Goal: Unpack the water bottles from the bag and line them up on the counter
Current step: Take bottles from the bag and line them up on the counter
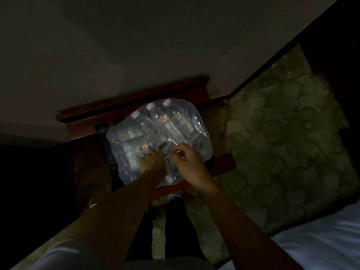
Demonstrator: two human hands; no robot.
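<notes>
Dim room, patterned carpet (282, 133); small dark-red wood tabletop (132, 102) carries a clear plastic bag (196, 121) of water bottles (171, 117), all still inside, white caps at far edge. Both hands on bag's near side. Left hand (152, 162): grip curled into the plastic. Right hand (187, 158), just beside it: grip pinching the film. Step, prob.: tearing bag open; no bottle out yet. Next needs hands pulled apart w/ firm hold, then lift bottles out singly.

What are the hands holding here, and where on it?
Both hands grip the clear plastic bag of bottles at its near middle: the left hand and right hand pinch the film side by side.
</notes>
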